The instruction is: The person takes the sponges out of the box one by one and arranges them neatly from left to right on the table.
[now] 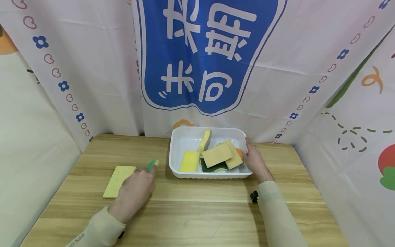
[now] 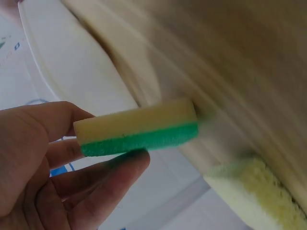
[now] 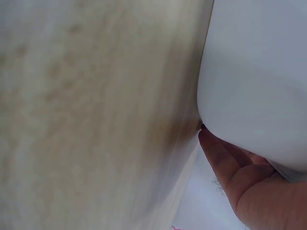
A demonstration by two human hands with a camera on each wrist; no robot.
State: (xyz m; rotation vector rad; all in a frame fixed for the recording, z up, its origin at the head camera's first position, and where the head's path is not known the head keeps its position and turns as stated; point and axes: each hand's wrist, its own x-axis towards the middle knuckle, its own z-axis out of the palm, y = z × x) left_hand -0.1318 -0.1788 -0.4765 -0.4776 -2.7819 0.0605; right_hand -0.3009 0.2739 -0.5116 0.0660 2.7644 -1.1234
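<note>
My left hand [image 1: 137, 192] pinches a small sponge [image 2: 139, 129], pale yellow on one side and green on the other, above the table left of a white plastic tub [image 1: 213, 175]. A flat yellow sponge [image 1: 118, 181] lies on the table beside that hand, partly covered by it in the head view. At the tub's right end, my right hand [image 1: 255, 161] grips the wall; in the right wrist view its fingers [image 3: 218, 155] lie along the outside. Inside the tub are a bright yellow sponge [image 1: 189, 161], an upright yellow one [image 1: 204, 141], a dark green one and two overlapping tan ones [image 1: 217, 155].
The wooden table [image 1: 197, 212] carries the tub near its back edge. Behind it hangs a white curtain [image 1: 105, 68] with a blue printed panel [image 1: 191, 92]. Patterned cloth also closes off both sides. Something orange [image 1: 239, 152] shows at the tub's right end.
</note>
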